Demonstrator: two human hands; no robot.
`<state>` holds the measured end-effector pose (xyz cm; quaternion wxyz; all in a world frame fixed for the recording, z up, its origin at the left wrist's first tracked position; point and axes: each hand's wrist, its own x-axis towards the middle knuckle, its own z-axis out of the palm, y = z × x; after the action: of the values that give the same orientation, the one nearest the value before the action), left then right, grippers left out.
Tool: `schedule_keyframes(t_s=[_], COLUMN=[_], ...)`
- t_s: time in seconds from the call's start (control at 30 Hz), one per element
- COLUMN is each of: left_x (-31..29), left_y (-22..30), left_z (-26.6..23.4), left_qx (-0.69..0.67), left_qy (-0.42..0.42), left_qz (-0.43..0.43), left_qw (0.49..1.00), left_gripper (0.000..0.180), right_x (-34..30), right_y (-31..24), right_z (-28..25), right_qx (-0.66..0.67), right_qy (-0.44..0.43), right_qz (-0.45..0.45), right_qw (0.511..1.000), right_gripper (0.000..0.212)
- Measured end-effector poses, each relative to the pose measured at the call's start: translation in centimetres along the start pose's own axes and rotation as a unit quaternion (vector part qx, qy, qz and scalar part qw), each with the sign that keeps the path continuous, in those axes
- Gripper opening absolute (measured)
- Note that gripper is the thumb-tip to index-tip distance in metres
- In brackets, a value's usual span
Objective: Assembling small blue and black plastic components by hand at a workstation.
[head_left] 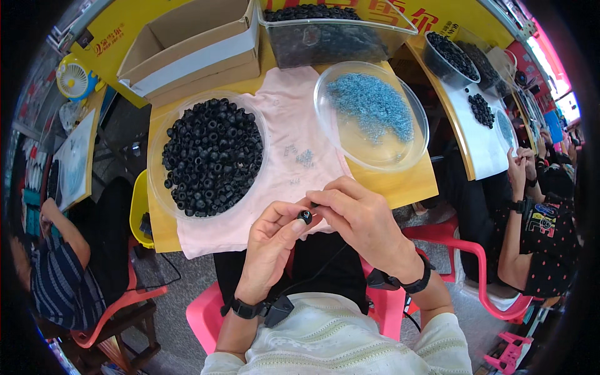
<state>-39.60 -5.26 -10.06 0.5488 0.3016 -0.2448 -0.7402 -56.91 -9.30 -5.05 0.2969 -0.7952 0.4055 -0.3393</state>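
My left hand (270,245) is closed, with a small black ring-like part (304,216) pinched between thumb and fingertips; a pale, shiny bit shows in its hole. Close beside it, my right hand (369,219) is also closed, its fingertips pressed on another small dark piece (314,204), mostly hidden. Both hands are over the near edge of a pink cloth (206,237). To the left stands a round clear tray (265,134) heaped with black hollow parts (212,150). At the right, a second round tray (409,156) contains tiny shiny blue-grey pieces (375,103).
A few tiny pieces (304,157) lie loose on the cloth. Behind are a cardboard box (194,53) and a clear bin (331,47) of black parts. A yellow bucket (139,206) hangs low at the left. Other people work at tables on both sides.
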Motion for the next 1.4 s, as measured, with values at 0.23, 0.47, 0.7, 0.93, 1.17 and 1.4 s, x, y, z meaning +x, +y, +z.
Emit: schedule_keyframes(t_s=[0.23, 0.47, 0.7, 0.93, 1.17, 1.4], left_x=[0.1, -0.5, -0.8, -1.1, -1.2, -1.0], left_y=[0.5, 1.0, 1.0, 1.2, 1.4, 1.3], left_z=[0.3, 0.3, 0.3, 0.3, 0.4, 0.6], left_qx=[-0.039, 0.023, 0.072, 0.064, 0.095, 0.057], left_qy=[0.003, -0.002, -0.003, 0.005, 0.0, 0.008], left_qz=[0.033, 0.018, 0.04, 0.036, 0.044, 0.008], left_qw=[0.999, 1.0, 0.997, 0.997, 0.995, 0.998], left_gripper=[0.018, 0.019, 0.022, 0.022, 0.02, 0.02], right_x=[-0.2, -0.2, -0.3, -0.7, -0.8, -0.7], right_y=[-0.2, -0.4, -0.9, -1.1, -0.9, -0.7], right_z=[-0.4, -0.6, -0.9, -0.7, -0.6, -0.5], right_qx=[0.166, 0.308, 0.251, 0.207, 0.197, 0.176], right_qy=[0.039, 0.022, -0.009, -0.008, -0.005, 0.008], right_qz=[0.112, 0.176, 0.131, 0.09, 0.074, 0.039], right_qw=[0.979, 0.935, 0.959, 0.974, 0.977, 0.984], right_gripper=[0.019, 0.018, 0.018, 0.02, 0.019, 0.014])
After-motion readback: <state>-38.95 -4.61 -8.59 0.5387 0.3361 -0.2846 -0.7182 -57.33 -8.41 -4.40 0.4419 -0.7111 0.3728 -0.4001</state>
